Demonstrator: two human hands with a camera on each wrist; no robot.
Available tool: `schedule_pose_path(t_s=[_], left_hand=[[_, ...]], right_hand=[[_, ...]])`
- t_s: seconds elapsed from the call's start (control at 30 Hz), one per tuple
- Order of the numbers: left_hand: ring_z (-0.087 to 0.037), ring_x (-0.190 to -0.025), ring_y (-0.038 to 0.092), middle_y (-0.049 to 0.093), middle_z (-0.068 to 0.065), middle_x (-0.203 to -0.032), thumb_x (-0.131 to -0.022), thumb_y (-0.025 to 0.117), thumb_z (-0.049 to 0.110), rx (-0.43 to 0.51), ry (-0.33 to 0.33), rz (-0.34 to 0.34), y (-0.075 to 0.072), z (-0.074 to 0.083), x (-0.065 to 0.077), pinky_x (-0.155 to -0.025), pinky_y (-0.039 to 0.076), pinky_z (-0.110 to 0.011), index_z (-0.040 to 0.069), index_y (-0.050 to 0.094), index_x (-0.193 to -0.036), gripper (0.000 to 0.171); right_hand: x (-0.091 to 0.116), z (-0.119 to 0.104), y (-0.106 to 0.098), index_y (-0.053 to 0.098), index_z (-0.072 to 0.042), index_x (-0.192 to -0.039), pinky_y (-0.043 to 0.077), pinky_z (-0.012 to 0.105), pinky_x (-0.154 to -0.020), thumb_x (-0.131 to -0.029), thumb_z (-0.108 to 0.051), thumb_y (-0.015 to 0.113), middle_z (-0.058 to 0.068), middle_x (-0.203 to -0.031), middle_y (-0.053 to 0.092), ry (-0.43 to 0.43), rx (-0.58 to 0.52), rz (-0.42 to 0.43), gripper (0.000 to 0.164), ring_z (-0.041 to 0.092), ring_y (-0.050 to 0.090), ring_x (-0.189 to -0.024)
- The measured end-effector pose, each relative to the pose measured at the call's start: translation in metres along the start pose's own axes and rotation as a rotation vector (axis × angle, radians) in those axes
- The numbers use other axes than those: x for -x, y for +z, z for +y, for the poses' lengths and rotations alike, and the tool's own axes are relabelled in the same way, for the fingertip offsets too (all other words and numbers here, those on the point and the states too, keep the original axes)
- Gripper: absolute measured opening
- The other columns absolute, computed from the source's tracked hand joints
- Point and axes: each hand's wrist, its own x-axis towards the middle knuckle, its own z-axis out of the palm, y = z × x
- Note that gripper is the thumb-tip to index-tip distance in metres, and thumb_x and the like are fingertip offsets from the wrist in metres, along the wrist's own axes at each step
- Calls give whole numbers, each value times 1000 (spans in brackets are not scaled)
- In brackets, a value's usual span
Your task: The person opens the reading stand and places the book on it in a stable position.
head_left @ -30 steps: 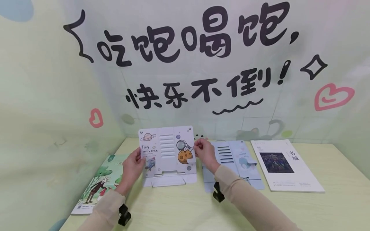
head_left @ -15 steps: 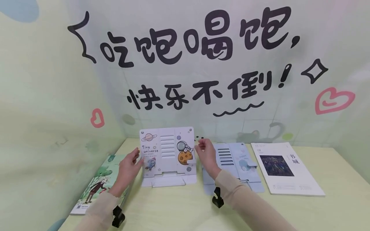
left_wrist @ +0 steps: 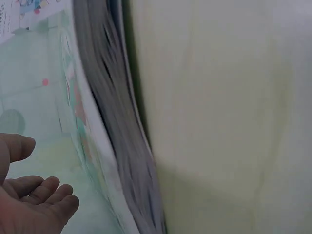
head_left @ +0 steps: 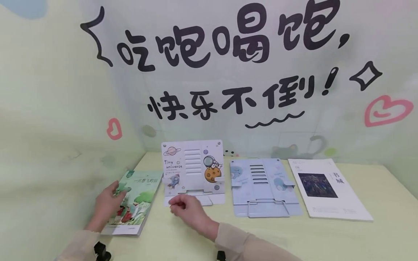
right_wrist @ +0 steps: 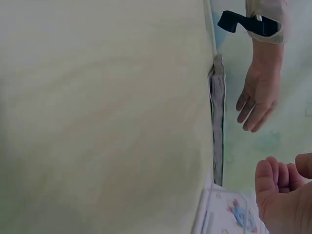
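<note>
My left hand (head_left: 106, 203) is over the left side of a green illustrated book (head_left: 145, 195) that lies at the left of the table. Its thumb and fingers are spread apart with nothing between them; in the left wrist view the book's page edges (left_wrist: 122, 112) run beside the hand (left_wrist: 39, 200). In front of a white book stand (head_left: 173, 163) printed "Tiny universe" is my right hand (head_left: 194, 215), fingers loosely bent and holding nothing. It overlaps the stand's lower ledge in the head view. The stand leans back upright, its clear front bar partly hidden.
A light blue book stand (head_left: 241, 192) with a wire front holder is right of the white one. Farther right lies a white magazine (head_left: 339, 210) with a dark picture. A printed wall (head_left: 202, 130) closes off the back, and another stands at the left.
Both hands have left the white book stand's side edges. My left hand has moved left and down to the green book; my right hand has come left and toward me, uncovering the blue stand.
</note>
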Motion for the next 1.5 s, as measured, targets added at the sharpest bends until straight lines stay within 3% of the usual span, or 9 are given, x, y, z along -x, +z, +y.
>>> schedule_pose_path(t_s=[0.27,0.43,0.73,0.9,1.1,1.23,1.3,1.4,1.5], left_hand=[[-56,-125,28,29,-41,-135,-93,50,18,-133,-26,-1,-11,-27,5,-101,31,-60,-23,25,-134,63],[-56,-123,31,32,-42,-132,-92,51,20,-183,-48,-10,-12,-38,5,-99,33,-60,-25,28,-131,64],[-57,-117,38,37,-43,-128,-91,52,20,-187,-71,-46,-9,-39,10,-95,36,-61,-25,31,-129,62],[-49,-103,49,44,-43,-120,-91,52,19,-183,-100,-42,-8,-36,11,-89,41,-58,-25,35,-124,58],[-51,-104,48,42,-45,-119,-90,53,22,-229,-100,-52,-10,-32,13,-88,41,-58,-26,33,-123,62],[-37,-79,49,52,-33,-87,-91,53,22,-211,-104,15,-12,-31,12,-67,44,-42,-19,45,-103,44],[-38,-78,50,52,-33,-85,-92,51,25,-194,-110,53,-13,-30,12,-65,44,-42,-20,46,-101,46],[-50,-98,50,50,-42,-107,-96,44,34,-99,-169,83,-15,-29,13,-81,45,-51,-22,44,-118,59],[-52,-120,38,35,-41,-132,-99,31,40,68,-262,115,-15,-27,18,-100,34,-57,-20,32,-132,69]], right_hand=[[1,21,43,63,10,-102,52,18,-65,-86,-1,62,8,-86,68,129,-82,-42,19,4,57,-72],[-2,25,59,58,14,-111,55,25,-77,-87,-1,59,13,-98,68,211,-199,-45,28,14,64,-89],[-10,21,74,40,18,-130,42,50,-100,-93,-2,52,26,-126,53,334,-426,-155,43,38,51,-119],[-13,21,74,41,13,-132,36,53,-104,-94,-4,51,24,-133,50,335,-425,-241,43,39,44,-127],[-13,24,72,44,12,-131,37,51,-104,-94,-4,53,20,-132,52,355,-417,-266,41,35,45,-126],[-12,24,70,45,12,-131,39,50,-103,-94,-2,52,20,-130,54,346,-425,-250,40,33,49,-123],[-11,24,69,45,13,-130,40,50,-102,-93,-1,52,21,-127,55,339,-432,-240,40,32,51,-121],[-10,25,68,44,15,-130,41,48,-101,-93,0,51,21,-124,57,333,-440,-227,40,32,53,-118],[-10,26,68,42,16,-130,44,47,-99,-92,1,52,22,-124,56,349,-448,-207,42,31,54,-116]])
